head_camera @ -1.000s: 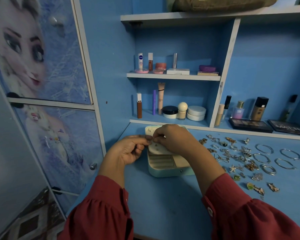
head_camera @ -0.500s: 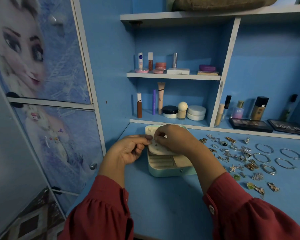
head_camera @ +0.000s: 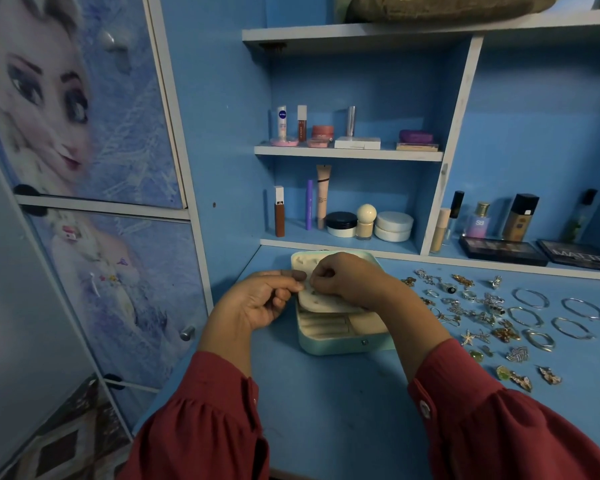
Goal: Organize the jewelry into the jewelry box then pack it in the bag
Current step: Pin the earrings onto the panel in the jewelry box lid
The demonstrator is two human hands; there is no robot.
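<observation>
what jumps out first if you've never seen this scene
Two hands meet at mid-frame over an open mint jewelry box on the blue desk: the left hand and right hand both pinch at its pale insert panel. To the right, loose jewelry and silver bangles lie spread out. At far left, a large cartoon-princess print covers the cupboard door.

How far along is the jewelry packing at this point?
Early. Done: the jewelry box lies open on the desk. In hand: the left hand and right hand pinch at its cream insert panel. Left: the loose rings and brooches, the bangles, then bagging; no bag identifiable.
</observation>
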